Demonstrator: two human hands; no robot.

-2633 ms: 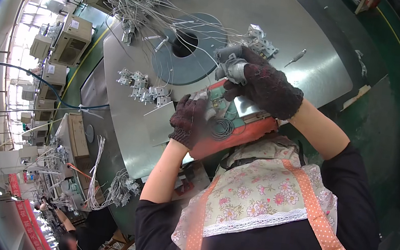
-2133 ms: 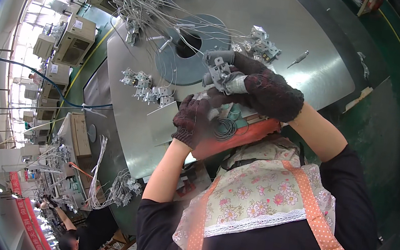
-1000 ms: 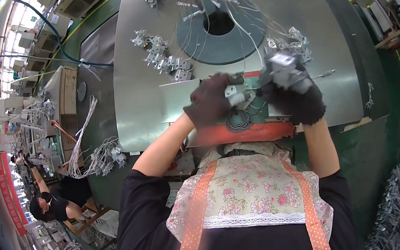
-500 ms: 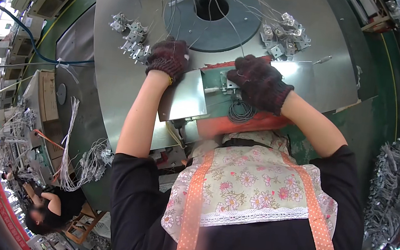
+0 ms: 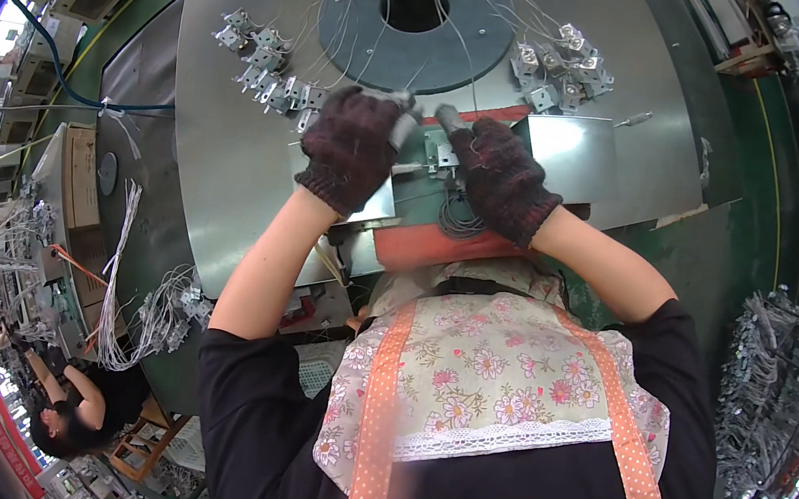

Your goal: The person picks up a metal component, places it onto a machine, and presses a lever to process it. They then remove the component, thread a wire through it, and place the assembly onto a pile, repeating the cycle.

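The left hand (image 5: 352,147), in a dark knitted glove, is curled with its fingers together over a small metal bracket part (image 5: 437,154), pinching its left end. The right hand (image 5: 502,177), gloved the same way, closes on the same part from the other side, thumb and forefinger meeting at its top; what exactly the fingertips grip is hidden by the gloves. The part sits between the two hands, just on the person's side of the dark round disc (image 5: 414,24) in the middle of the grey metal worktable (image 5: 216,185).

The part looks like a stiff, light piece of stamped metal with thin wire leads trailing from it, and a coil of dark wire (image 5: 459,219) hangs below the right hand. By its look the body would stand a firm pinch on its flat faces, while the leads are springy and would likely tangle or bend if pulled, so the body is the better place to hold. The knitted gloves should keep bare metal from slipping.

Left of the disc lies a row of similar brackets (image 5: 267,71); right of the disc is another cluster (image 5: 559,69). A shiny metal plate (image 5: 573,156) lies right of the hands, nearer the person than the disc.
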